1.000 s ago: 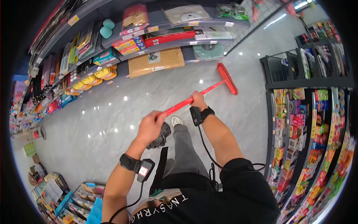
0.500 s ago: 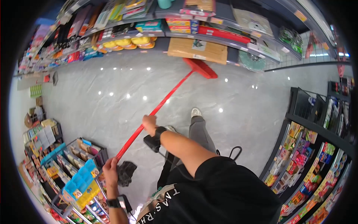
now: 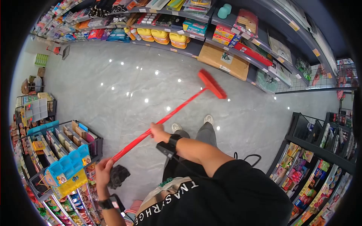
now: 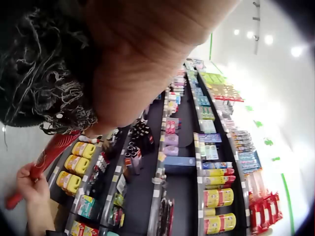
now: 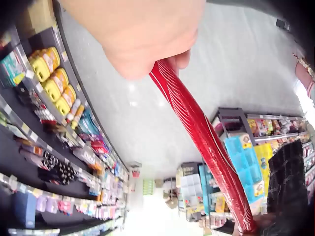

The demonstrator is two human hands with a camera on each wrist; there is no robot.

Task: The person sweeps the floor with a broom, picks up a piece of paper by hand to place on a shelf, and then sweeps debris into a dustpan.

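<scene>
A red broom slants across the head view, its bristled head [image 3: 212, 84] on the grey floor out in front of the feet. My right hand [image 3: 158, 132] grips the middle of the handle [image 3: 130, 146]. Up at the handle's top end, my left hand [image 3: 102, 171] curls round it. Close beside the left hand hangs a dark, crumpled, shaggy bundle [image 3: 118, 177], threaded with grey in the left wrist view. The right wrist view shows the handle's shiny red wrap [image 5: 202, 128] running from the right fist toward that bundle.
Stocked shelves [image 3: 169, 28] curve along the far side, a tan board package [image 3: 222, 58] low on them. At left stands a rack with a blue compartment tray [image 3: 68, 164]. More snack shelves [image 3: 301, 177] stand at right. Two shoes [image 3: 208, 119] are on the floor.
The broom head first swept left to the shelf's lower edge, then drew back from it over the floor. My left hand moved out left with the handle's end. The view turned.
</scene>
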